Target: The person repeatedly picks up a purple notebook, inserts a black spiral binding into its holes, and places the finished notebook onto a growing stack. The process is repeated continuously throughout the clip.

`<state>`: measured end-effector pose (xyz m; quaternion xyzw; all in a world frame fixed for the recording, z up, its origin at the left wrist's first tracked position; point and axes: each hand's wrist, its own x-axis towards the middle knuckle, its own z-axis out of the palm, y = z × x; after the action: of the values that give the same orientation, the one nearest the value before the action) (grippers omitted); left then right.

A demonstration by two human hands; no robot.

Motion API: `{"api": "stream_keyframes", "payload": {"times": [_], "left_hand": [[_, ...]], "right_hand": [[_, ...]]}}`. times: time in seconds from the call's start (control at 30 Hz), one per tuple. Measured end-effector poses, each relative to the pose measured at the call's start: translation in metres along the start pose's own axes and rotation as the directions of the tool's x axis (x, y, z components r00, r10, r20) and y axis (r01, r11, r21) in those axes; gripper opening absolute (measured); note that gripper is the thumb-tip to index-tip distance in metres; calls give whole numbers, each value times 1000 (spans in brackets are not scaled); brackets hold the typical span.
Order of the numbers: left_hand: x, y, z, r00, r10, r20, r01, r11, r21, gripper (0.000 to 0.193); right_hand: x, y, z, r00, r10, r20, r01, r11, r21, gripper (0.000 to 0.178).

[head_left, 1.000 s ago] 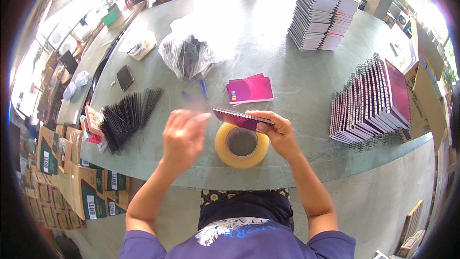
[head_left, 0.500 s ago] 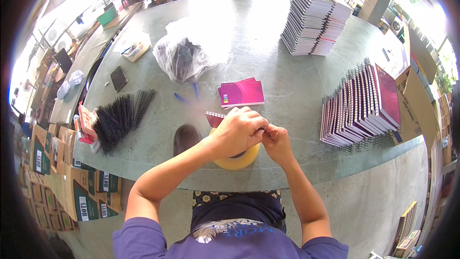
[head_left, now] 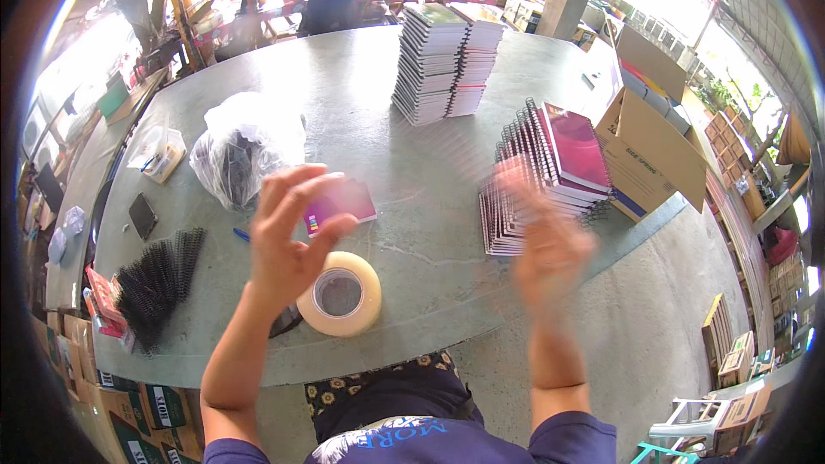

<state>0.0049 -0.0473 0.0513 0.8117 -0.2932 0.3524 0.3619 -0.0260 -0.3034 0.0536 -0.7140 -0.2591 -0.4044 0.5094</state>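
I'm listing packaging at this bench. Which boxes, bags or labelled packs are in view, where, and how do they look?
Open box: table's right edge, brown cardboard, flaps up.
Plastic bag: on the table, far left, clear, crumpled, dark contents.
Cartons: floor at lower left, brown with green panels.
Small boxes: floor at right, brown, stacked.

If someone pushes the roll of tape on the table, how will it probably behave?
The tape roll lies flat on the table, so it would probably slide, not roll. It looks thick and full, so likely rather heavy for its size. Set on edge, it could roll away.
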Motion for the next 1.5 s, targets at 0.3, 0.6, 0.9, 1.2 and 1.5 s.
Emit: {"api": "stream_keyframes", "payload": {"times": [0.3,0.6,0.9,1.2,1.5], "left_hand": [[-26,-76,12,980,-82,181,51,984,170,13],[-99,-161,59,826,-93,556,-137,924,358,17],[-100,-157,48,793,2,609,-269,898,348,10],[-91,-178,54,775,-198,600,39,963,268,14],[-71,-182,45,700,-368,612,342,925,165,19]], "right_hand": [[26,25,-82,962,170,213,48,663,-747,30],[0,11,-46,984,-126,127,177,767,-616,24],[-86,87,71,837,424,346,-365,903,-226,24],[-103,112,119,715,584,384,-572,805,-157,25],[-112,130,110,629,663,407,-674,726,-140,31]]}}
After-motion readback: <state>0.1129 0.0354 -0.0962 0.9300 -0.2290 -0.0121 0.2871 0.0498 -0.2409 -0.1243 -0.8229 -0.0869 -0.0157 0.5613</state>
